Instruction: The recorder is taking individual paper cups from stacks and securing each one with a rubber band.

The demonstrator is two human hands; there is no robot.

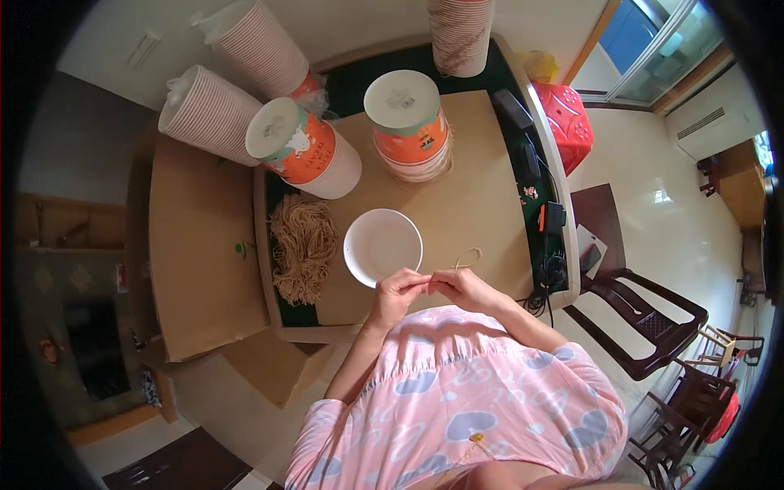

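My left hand (398, 297) and my right hand (467, 290) meet fingertip to fingertip at the near edge of the work surface, both closed in a pinch. A thin loop of beige string (470, 255) curves up beyond my right hand, which grips it. What my left fingers hold is hidden. Just beyond my left hand a white paper bucket (369, 233) stands with its mouth up. To its left lies a tangled heap of beige strings (302, 245). Behind it is an upside-down stack of orange printed buckets (411, 143), with strings hanging round its lower rims.
Another orange stack (304, 155) leans at the left, beside long stacks of nested white buckets (211, 114). One more stack (460, 37) stands at the back. A cardboard box (204, 245) flanks the table. Chargers and cables (554, 218) line its right edge, near a red stool (563, 122) and dark chair (645, 318).
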